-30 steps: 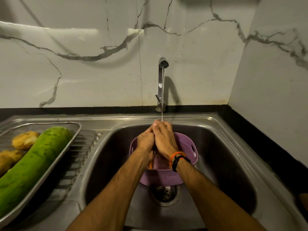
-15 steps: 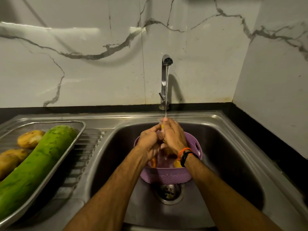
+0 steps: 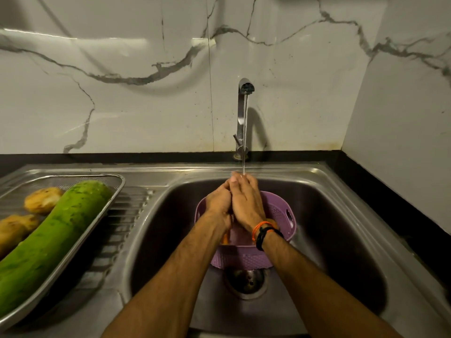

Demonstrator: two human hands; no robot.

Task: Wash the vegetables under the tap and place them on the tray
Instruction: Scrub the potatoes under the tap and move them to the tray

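Both my hands meet under the running tap [image 3: 242, 111], above a purple plastic basket [image 3: 279, 211] standing in the sink [image 3: 346, 245]. My left hand [image 3: 218, 203] and my right hand [image 3: 247, 203] are pressed together around an orange vegetable, seemingly a carrot [image 3: 225, 238], and only its lower end shows below my left wrist. The thin stream lands on my fingertips. Another orange piece [image 3: 272, 221] peeks out of the basket behind my right wrist. On the drainboard at the left, a steel mesh tray [image 3: 116, 189] holds a long green gourd [image 3: 56, 236] and potatoes [image 3: 42, 200].
The sink drain [image 3: 245, 280] lies just in front of the basket. A ribbed drainboard [image 3: 127, 223] separates the tray from the basin. A black counter edge [image 3: 390, 211] and marble walls close in the back and right side.
My hands have stayed under the stream, shifting slightly against each other around the vegetable. The camera view has drifted a little; the tray and basket have not moved.
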